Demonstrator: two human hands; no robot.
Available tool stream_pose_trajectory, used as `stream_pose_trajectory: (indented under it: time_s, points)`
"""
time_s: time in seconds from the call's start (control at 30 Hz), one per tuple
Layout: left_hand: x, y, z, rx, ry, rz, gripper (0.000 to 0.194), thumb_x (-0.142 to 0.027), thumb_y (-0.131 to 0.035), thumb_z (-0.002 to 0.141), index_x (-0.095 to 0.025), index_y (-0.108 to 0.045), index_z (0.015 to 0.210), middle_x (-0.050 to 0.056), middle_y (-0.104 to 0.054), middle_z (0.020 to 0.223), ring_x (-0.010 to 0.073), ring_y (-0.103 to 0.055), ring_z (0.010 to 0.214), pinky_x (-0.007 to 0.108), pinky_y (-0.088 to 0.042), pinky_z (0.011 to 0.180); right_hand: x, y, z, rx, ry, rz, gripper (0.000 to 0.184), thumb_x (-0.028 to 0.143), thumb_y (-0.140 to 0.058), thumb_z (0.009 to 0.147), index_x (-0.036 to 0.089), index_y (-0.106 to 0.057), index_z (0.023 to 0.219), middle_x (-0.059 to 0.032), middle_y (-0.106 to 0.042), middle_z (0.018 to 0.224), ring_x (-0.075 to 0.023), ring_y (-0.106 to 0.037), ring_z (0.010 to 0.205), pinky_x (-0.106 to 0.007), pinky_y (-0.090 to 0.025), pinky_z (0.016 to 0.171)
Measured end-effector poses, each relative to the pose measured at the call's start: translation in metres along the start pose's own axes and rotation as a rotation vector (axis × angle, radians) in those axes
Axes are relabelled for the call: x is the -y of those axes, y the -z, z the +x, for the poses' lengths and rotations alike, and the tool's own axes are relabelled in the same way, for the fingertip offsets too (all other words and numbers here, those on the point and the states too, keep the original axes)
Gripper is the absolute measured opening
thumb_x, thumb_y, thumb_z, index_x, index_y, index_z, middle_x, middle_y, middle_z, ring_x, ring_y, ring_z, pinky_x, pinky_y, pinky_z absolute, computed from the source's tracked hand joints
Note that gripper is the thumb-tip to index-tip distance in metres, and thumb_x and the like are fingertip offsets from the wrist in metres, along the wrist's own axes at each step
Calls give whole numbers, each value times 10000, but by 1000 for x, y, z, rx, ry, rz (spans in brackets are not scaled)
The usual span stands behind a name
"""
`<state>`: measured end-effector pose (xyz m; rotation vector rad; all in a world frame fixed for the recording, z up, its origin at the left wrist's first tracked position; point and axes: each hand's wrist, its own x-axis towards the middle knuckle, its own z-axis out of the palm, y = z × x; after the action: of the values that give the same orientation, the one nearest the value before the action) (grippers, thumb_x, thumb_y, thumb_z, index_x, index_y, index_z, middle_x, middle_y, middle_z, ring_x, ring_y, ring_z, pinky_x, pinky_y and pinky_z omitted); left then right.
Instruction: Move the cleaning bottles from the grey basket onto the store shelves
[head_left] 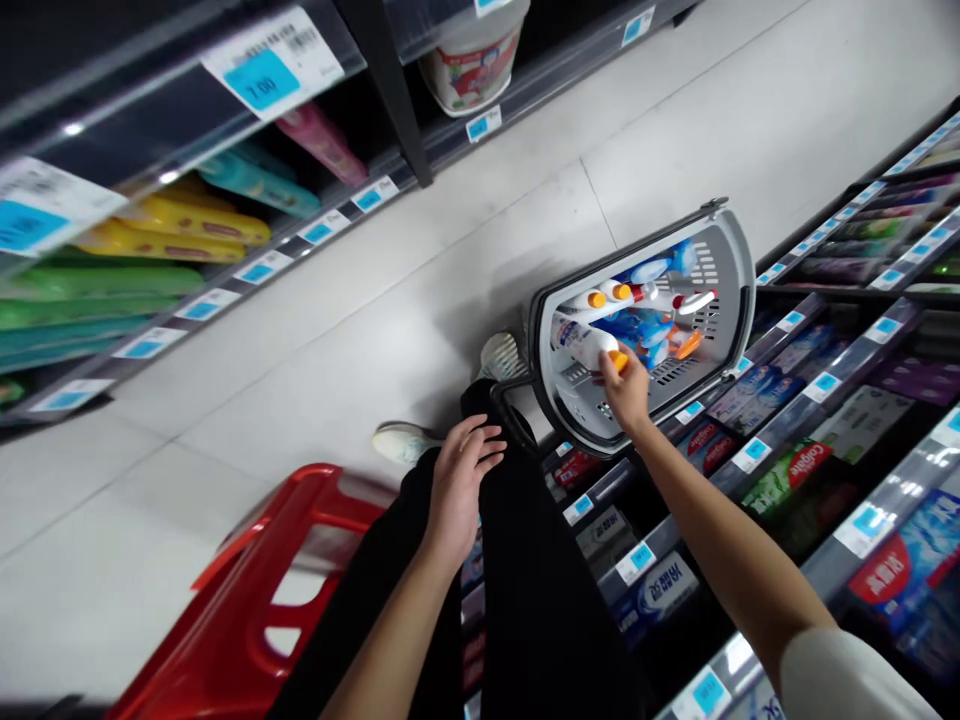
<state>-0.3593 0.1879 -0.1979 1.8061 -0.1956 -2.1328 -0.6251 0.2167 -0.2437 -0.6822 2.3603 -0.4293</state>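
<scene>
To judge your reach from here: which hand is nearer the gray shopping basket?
Right. The right hand is at the gray shopping basket, holding a white bottle inside its rim; the left hand is farther off, outside the basket, beside its black handle.

Store aisle, pale tiled floor [360, 380] between long shelving runs [225, 290] [795, 460], blue-tagged shelf edges on both sides.

Bottles [585, 343] lie in a shopping basket [726, 262] above the aisle floor [300, 370], the right hand [624, 388] closed on a bottle at the basket's near end. Toothpaste shelves [787, 480] stand to the right, shelves of packaged goods [150, 230] to the left. The left hand [459, 490] is before the trousers [540, 600], a slotted plastic carrier [277, 590] just left of it.
</scene>
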Motion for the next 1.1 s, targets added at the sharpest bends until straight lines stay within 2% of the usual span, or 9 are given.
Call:
stream_pose_trajectory:
  time_s: [0.1, 0.27, 0.37, 0.43, 0.53, 0.6, 0.8, 1.0, 1.1]
  points:
    - [-3, 2, -1, 24, -128, 166, 477, -552, -703, 826, -204, -635, 1146, 81, -681, 1098, 218, -664, 943, 357, -518, 857, 24, 45, -45, -96, 44, -26, 563, 628, -556, 898, 171, -680, 1203, -67, -721, 847, -233, -680, 644, -359, -569, 639]
    - [-21, -10, -5, 180, -498, 553, 394, -407, -652, 909, -215, -633, 1252, 134, -662, 1248, 281, -620, 1164, 436, -486, 1007, 83, 118, -111, -260, 456, -354, 405, 566, -550, 903, 255, -758, 1056, -67, -753, 800, -242, -720, 663, -356, -571, 616]
    - [-53, -20, -12, 360, -729, 721, 543, -361, -760, 845, -242, -618, 1356, 139, -582, 1437, 325, -490, 1386, 493, -359, 1182, 120, 146, -129, -219, 707, -252, 341, 545, -575, 892, 297, -776, 1014, -68, -760, 784, -229, -726, 630, -346, -564, 547]
    - [-77, -25, -19, 575, -734, 762, 661, -366, -864, 752, -252, -633, 1361, 134, -591, 1445, 356, -491, 1390, 511, -343, 1199, 141, 151, -127, -146, 757, -99, 384, 610, -554, 902, 306, -787, 936, -79, -749, 745, -227, -719, 601, -347, -546, 502]
    - [-98, -28, -30, 907, -430, 731, 623, -391, -910, 700, -242, -684, 1261, 116, -727, 1187, 334, -674, 1093, 464, -535, 972, 159, 132, -104, 3, 547, 147, 578, 788, -534, 857, 269, -761, 743, -73, -686, 632, -209, -656, 528, -342, -501, 459]
    - [-98, -25, -36, 911, -230, 622, 554, -418, -893, 722, -220, -689, 1197, 95, -746, 1062, 289, -700, 949, 395, -568, 838, 163, 104, -83, 56, 329, 374, 663, 855, -523, 817, 238, -701, 653, -50, -599, 561, -182, -572, 483, -326, -459, 437]
    - [-77, -6, -29, 407, -175, 256, 544, -595, -795, 797, -180, -652, 1119, 83, -732, 1009, 231, -694, 886, 314, -546, 776, 157, 11, -79, 238, -119, 902, 627, 794, -654, 761, 240, -694, 1052, -60, -681, 895, -193, -659, 712, -337, -593, 617]
    - [-96, 7, -11, 130, -309, 214, 564, -607, -768, 815, -202, -600, 1170, 93, -717, 1099, 275, -694, 1072, 349, -551, 894, 155, -35, -148, 538, -16, 762, 510, 578, -731, 840, 306, -643, 1262, -60, -692, 1246, -270, -674, 1136, -434, -575, 999]
    - [-106, 10, -7, 9, -328, 269, 602, -705, -706, 805, -190, -601, 1098, 95, -718, 1030, 269, -709, 982, 338, -563, 801, 163, -49, -162, 598, -23, 832, 535, 558, -688, 887, 316, -580, 1351, -48, -698, 1221, -263, -693, 1068, -412, -607, 910]
